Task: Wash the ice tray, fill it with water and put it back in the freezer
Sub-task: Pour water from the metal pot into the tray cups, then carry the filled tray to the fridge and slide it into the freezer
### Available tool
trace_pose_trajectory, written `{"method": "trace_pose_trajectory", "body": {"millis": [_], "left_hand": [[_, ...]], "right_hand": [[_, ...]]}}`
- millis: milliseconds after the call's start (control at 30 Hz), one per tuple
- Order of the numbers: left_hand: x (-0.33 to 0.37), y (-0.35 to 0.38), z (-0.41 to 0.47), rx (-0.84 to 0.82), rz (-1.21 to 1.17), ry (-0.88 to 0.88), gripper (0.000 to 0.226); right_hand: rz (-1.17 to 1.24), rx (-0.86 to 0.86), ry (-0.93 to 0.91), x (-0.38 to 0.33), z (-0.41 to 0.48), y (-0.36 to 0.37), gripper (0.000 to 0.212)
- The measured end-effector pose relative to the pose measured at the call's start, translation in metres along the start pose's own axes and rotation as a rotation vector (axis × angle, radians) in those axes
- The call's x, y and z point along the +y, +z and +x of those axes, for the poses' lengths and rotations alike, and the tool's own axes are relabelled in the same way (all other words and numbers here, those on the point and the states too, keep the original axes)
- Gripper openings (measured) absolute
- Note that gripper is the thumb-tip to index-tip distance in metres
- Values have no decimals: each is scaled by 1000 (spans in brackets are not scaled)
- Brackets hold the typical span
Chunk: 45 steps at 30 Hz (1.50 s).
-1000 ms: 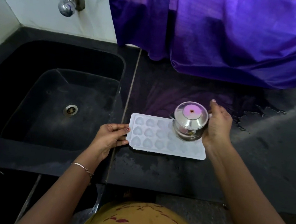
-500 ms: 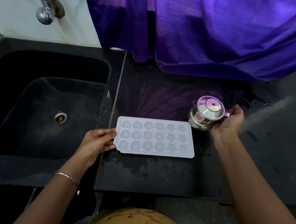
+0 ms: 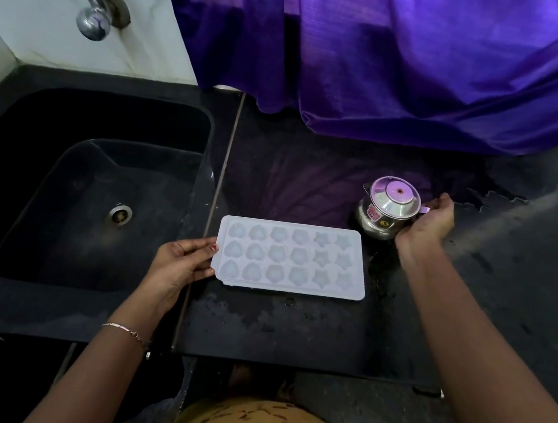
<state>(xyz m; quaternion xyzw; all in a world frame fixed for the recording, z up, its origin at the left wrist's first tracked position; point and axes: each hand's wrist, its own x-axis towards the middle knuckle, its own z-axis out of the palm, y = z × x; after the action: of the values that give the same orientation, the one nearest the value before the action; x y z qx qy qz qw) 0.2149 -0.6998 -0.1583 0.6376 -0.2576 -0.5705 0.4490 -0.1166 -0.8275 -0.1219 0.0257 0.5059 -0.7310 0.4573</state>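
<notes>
Our tray (image 3: 291, 258) lies flat on the black counter (image 3: 292, 330), just right of the sink (image 3: 76, 190). Our left hand (image 3: 180, 264) pinches its left edge, thumb on top. Our right hand (image 3: 429, 220) grips the steel pot (image 3: 388, 207) standing on the counter just behind the tray's right end.

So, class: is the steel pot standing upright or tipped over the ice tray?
Upright. The steel pot stands on the counter beside the ice tray, right hand on its handle.
</notes>
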Motion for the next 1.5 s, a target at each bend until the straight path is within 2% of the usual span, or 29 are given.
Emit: {"method": "trace_pose_trajectory", "body": {"millis": [100, 233, 500, 633, 967, 1267, 1500], "left_hand": [[0, 1, -2, 4, -8, 7, 14], [0, 2, -3, 6, -5, 10, 13], [-1, 2, -5, 29, 5, 21, 14], [-2, 5, -7, 45, 1, 45, 12], [2, 13, -10, 103, -11, -6, 10], [4, 13, -20, 157, -56, 5, 6], [9, -24, -44, 195, -118, 44, 5]], "right_hand": [[-74, -7, -16, -1, 1, -1, 31], [-248, -41, -34, -4, 8, -7, 15], [-431, -94, -120, -8, 0, -43, 27], [-486, -139, -187, 9, -27, -69, 12], [-1016, -413, -258, 58, -61, -108, 27], [-956, -438, -196, 50, -69, -98, 29], [-914, -575, -141, 47, -103, -78, 28]]}}
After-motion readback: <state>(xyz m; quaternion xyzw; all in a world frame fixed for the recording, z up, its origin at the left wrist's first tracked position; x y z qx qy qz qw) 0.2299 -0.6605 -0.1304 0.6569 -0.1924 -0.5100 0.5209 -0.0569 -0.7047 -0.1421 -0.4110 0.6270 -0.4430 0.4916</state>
